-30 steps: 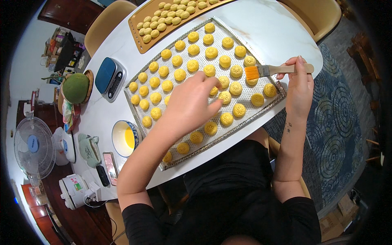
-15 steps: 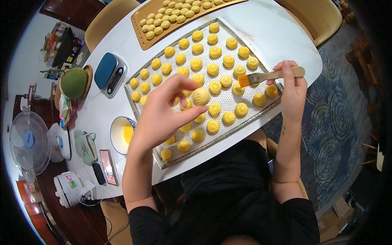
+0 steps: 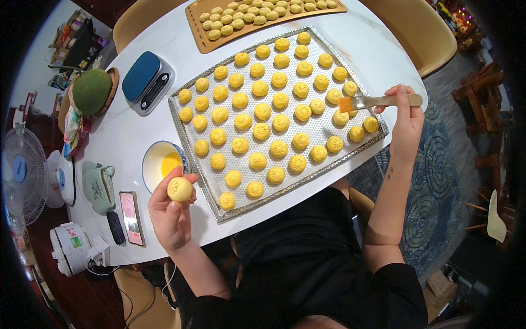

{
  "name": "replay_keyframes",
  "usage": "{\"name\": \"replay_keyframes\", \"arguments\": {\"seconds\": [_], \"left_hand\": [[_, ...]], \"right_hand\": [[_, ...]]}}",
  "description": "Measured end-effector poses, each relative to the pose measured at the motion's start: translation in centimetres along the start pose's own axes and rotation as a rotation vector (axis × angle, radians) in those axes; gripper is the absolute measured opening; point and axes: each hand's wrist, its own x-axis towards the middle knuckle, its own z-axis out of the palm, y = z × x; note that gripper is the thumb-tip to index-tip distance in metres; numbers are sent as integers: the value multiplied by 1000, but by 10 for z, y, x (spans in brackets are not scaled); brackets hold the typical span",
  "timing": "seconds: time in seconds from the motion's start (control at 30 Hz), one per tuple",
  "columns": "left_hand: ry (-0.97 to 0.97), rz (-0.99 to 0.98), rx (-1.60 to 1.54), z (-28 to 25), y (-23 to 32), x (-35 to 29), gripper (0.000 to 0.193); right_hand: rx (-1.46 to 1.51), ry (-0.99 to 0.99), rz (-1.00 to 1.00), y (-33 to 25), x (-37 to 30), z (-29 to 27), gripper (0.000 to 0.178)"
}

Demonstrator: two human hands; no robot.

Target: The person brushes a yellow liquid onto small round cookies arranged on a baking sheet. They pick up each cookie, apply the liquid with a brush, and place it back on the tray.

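Between the fingertips of my left hand is a round pale yellow pastry, held up just in front of a white bowl with a blue rim. Yellow liquid lies in that bowl. My right hand grips the wooden handle of a pastry brush. Its orange bristles hang over the right side of a perforated metal baking tray. Rows of yellow molded pastries cover the tray, many with a flower pattern pressed on top.
A brown tray at the far side carries many small oval dough pieces. Left on the white table stand a kitchen scale, a green round fruit, a cloth pouch, a phone and a white appliance. Tan chairs surround it.
My left hand has moved from above the tray toward me and to the left, carrying the pastry beside the bowl. The right hand keeps the brush over the tray's right side.
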Motion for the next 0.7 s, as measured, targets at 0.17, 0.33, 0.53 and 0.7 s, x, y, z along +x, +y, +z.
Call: {"name": "replay_keyframes", "arguments": {"seconds": [0.17, 0.33, 0.53, 0.7], "left_hand": [[112, 105, -123, -9, -4, -7, 69], [21, 154, -92, -20, -5, -11, 60], [60, 204, -135, -21, -9, -13, 57], [110, 177, -148, -18, -9, -12, 53]], "right_hand": [[-166, 59, -2, 11, 10, -10, 27], [-202, 49, 39, 21, 6, -19, 27], [-113, 77, 1, 6, 0, -9, 26], [-154, -36, 54, 10, -6, 2, 26]]}}
